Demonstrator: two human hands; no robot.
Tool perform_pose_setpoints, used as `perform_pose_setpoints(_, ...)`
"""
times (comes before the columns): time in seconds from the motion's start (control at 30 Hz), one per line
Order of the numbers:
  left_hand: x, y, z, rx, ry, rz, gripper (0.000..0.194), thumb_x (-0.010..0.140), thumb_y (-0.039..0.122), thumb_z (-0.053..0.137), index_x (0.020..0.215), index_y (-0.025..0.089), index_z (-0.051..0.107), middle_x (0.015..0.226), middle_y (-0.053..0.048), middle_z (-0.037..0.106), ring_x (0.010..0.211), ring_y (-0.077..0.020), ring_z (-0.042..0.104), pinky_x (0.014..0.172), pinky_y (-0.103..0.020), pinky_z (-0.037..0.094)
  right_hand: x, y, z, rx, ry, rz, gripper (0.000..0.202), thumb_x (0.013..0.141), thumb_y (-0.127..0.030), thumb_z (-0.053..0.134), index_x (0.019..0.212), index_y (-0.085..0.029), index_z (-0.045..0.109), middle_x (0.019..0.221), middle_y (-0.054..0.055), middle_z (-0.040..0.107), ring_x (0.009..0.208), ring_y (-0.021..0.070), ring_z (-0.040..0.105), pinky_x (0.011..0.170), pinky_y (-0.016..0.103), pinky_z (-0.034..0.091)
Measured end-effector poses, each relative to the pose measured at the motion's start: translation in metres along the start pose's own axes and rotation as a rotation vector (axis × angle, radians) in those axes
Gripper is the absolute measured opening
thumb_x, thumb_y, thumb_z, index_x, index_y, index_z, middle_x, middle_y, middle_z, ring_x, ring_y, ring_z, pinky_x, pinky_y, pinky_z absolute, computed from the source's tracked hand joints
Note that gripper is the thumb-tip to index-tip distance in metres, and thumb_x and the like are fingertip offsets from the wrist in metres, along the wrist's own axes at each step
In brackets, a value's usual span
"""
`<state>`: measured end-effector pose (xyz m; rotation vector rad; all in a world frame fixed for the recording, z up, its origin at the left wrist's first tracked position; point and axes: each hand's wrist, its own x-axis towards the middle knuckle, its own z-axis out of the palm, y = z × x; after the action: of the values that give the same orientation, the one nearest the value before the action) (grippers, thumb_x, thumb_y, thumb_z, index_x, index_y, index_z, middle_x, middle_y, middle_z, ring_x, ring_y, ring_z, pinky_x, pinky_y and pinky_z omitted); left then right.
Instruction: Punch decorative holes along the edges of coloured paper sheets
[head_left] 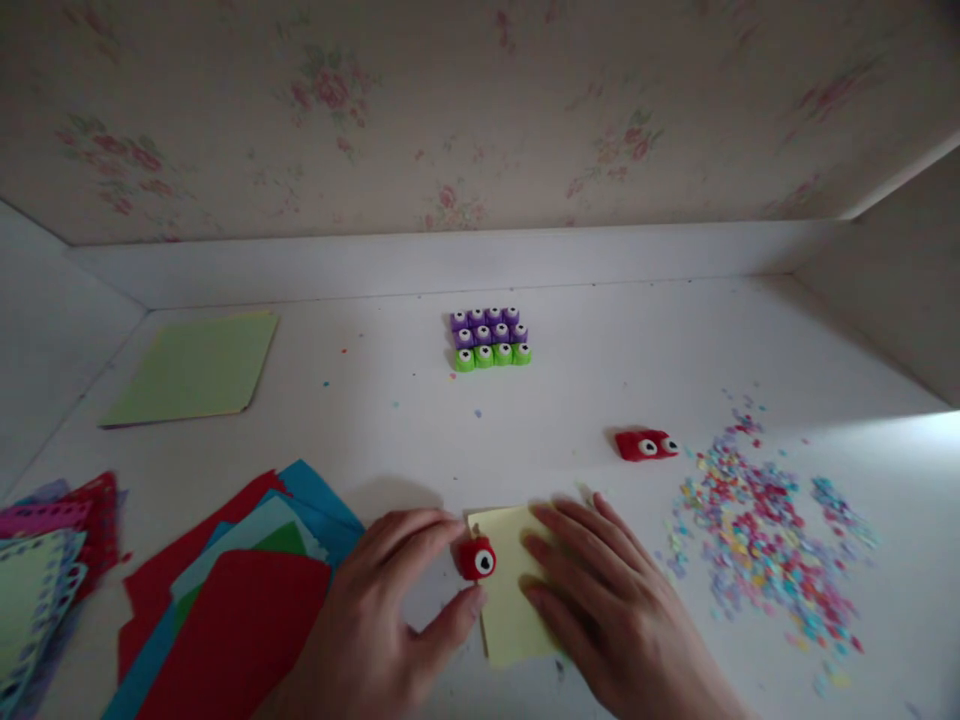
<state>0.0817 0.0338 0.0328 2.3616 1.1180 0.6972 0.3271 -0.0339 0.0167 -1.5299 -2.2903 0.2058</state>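
Head view: looking down on white worktop [375,410], lit dimly.
Left hand [386,600]: curved beside red craft punch [478,560], thumb and forefinger apart at either end of it; firm hold or light contact, cannot tell.
Right hand [607,590]: laid palm down over yellow sheet [506,625], fingers loosely spread, gripping nothing visible.
Position of punch: at left edge of yellow sheet, between left thumb and forefinger, white button upward.
Done, by judgement: well advanced overall, going by perforated sheets [30,600] at far left and scattered paper confetti [757,500] at right; on yellow sheet, apparently only begun, with small marks near upper left corner.
Left over, by judgement: most of yellow sheet's visible edge; pale green sheets [199,370] at back left, seemingly uncut; coloured sheets [240,620] beside left hand, partly notched at edges.
Other punches: lined up in purple and green rows [491,338] at back; grouped as red punches [646,446] near confetti, exact count unclear.
Hidden: right side of yellow sheet, under right hand; punch slot; lower layers of each stack.
Cut off: perforated sheets, at frame edge; both wrists, at bottom.
Hard to read: shape on punch button, perhaps heart; confetti shapes, too small.
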Motion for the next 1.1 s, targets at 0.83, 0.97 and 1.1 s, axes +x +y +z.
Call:
perform_pose_setpoints(0.83, 0.032, 0.019, -0.002, 0.008, -0.344, -0.261, 0.021, 0.093, 0.031, 0.056, 0.08, 0.023, 0.07, 0.09, -0.002, 0.064, 0.088, -0.0189, 0.062, 0.079, -0.033, 0.044, -0.002, -0.008, -0.003, 0.119, 0.062, 0.057, 0.027, 0.094, -0.03, 0.058, 0.119, -0.025, 0.066, 0.13, 0.007, 0.064, 0.124, 0.0259, 0.055, 0.113, 0.056, 0.036)
perform_pose_setpoints(0.97, 0.011, 0.016, -0.006, 0.092, -0.229, -0.186, 0.023, 0.097, 0.04, 0.051, 0.097, 0.031, 0.073, 0.099, -0.001, 0.068, 0.094, -0.0207, 0.063, 0.084, -0.038, 0.045, -0.003, -0.008, -0.004, 0.137, 0.061, 0.065, 0.025, 0.095, -0.031, 0.057, 0.118, -0.025, 0.067, 0.13, 0.006, 0.064, 0.123, 0.0249, 0.055, 0.114, 0.055, 0.034)
perform_pose_setpoints(1.1, -0.003, 0.011, -0.006, 0.117, -0.139, -0.115, 0.026, 0.098, 0.039, 0.05, 0.114, 0.03, 0.068, 0.112, -0.004, 0.067, 0.102, -0.0213, 0.062, 0.089, -0.039, 0.048, -0.003, -0.009, -0.003, 0.14, 0.07, 0.061, 0.026, 0.094, -0.031, 0.057, 0.118, -0.024, 0.067, 0.129, 0.007, 0.064, 0.123, 0.0253, 0.055, 0.114, 0.055, 0.034)
